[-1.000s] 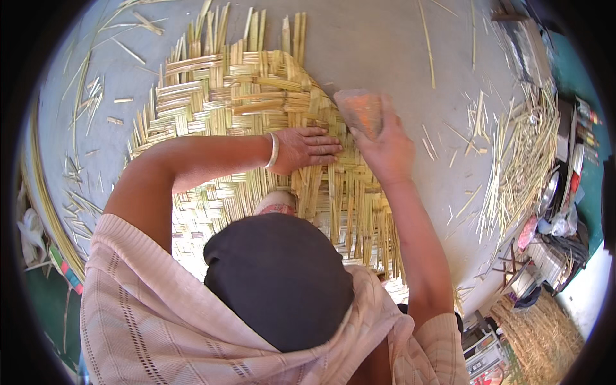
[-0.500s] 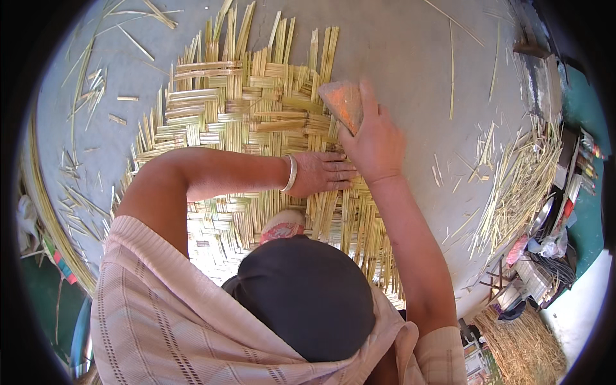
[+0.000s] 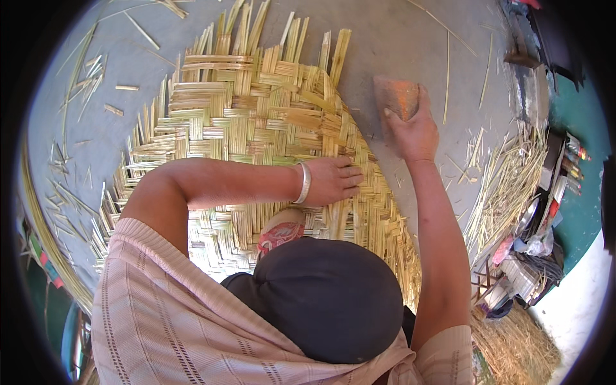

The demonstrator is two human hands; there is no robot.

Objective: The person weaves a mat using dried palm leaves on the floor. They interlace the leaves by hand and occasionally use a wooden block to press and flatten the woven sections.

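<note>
A woven mat of flat yellow-green reed strips lies on the floor in front of me, with loose strip ends standing out at its far and left edges. My left hand rests flat on the mat near its right edge, fingers stretched out, a pale bangle on the wrist. Off to the right of that edge, over the floor, my right hand grips a rough brown piece of brick with an orange patch. A patterned shoe is on the mat, partly hidden by a dark cap.
Cut strips lie in a heap on the right, beside assorted household items along the wall. A bundle of long reeds curves along the left. Short offcuts are scattered on the grey floor.
My right hand has moved right with the piece of brick, from over the mat to beside it. My left hand has shifted slightly right. The mat's right edge is now uncovered.
</note>
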